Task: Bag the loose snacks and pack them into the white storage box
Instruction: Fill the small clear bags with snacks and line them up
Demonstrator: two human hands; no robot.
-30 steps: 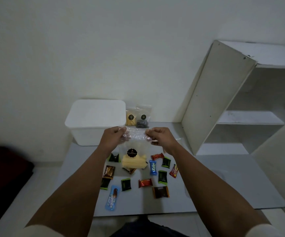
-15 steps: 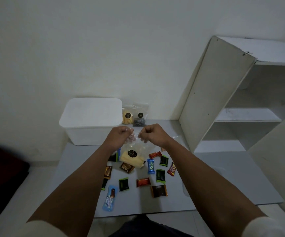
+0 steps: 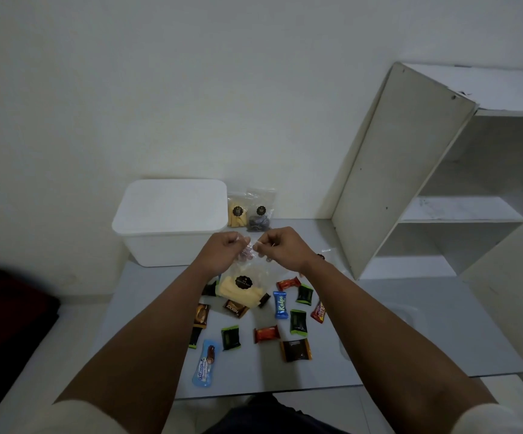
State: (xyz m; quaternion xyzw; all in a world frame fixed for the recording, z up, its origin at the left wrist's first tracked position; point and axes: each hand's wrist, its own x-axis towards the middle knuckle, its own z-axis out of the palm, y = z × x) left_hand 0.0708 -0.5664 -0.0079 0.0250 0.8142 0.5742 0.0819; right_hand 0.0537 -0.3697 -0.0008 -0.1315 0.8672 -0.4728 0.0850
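My left hand [image 3: 222,249] and my right hand [image 3: 280,248] pinch the top edge of a clear plastic bag [image 3: 244,285] between them, close together. The bag holds yellow snack sticks and carries a round black sticker; its bottom rests among the wrappers on the grey board [image 3: 410,321]. Several small wrapped snacks lie loose on the board, among them a blue one [image 3: 280,304], an orange one [image 3: 266,334] and a light blue one [image 3: 205,363]. The white storage box [image 3: 170,221] stands at the back left with its lid on.
Two filled clear bags [image 3: 251,212] lean on the wall right of the box. A white shelf unit [image 3: 435,170] stands at the right, tilted in view. A dark red object [image 3: 9,311] lies on the floor at the left.
My hands have drawn together along the bag's top edge, from wide apart to nearly touching. The bag has sunk lower onto the wrappers.
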